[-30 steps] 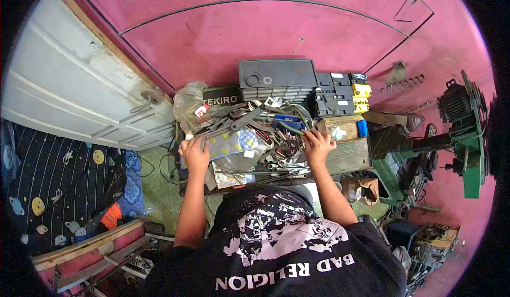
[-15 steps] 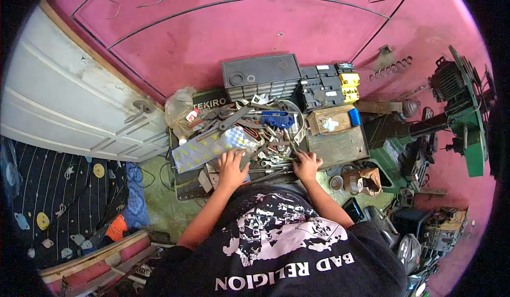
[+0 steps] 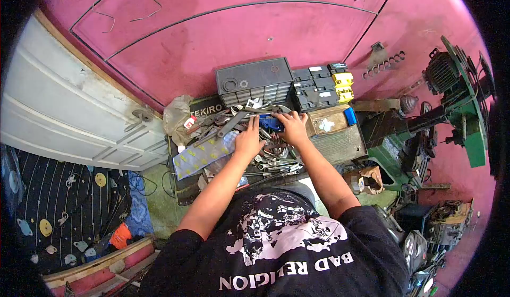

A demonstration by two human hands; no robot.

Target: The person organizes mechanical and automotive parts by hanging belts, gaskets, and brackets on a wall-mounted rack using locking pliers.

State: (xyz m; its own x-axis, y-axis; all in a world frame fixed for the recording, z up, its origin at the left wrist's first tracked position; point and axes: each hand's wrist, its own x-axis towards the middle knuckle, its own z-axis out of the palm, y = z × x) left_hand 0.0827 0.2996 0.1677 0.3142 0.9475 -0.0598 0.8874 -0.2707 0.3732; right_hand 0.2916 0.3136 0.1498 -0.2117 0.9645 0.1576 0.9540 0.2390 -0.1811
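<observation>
**Two Hands in a Heap of Tools**

Seen from the head camera, a person in a black shirt bent over a messy pile of tools (image 3: 273,156). The pile was full of grey metal wrenches and lay on a low stand by the pink wall (image 3: 239,31).

The left hand (image 3: 249,140) lay on top of the pile, near the middle. Its fingers curled down into the wrenches. It could not be told if the hand held one or only touched them.

The right hand (image 3: 291,127) was just beside it, a bit farther back. Its fingers lay on a blue tool (image 3: 270,121) at the back of the pile. It could not be told if the hand gripped the blue tool or only rested on it.

A grey box with little drawers (image 3: 254,79) stood behind the pile, against the wall. A black and yellow case (image 3: 342,87) stood next to it. A brown box (image 3: 326,122) sat just to the right of the right hand. A shiny sheet with yellow dots (image 3: 199,156) lay to the left of the left hand. A green machine (image 3: 462,111) stood far off on the right, and a white door (image 3: 64,111) was on the left.
</observation>
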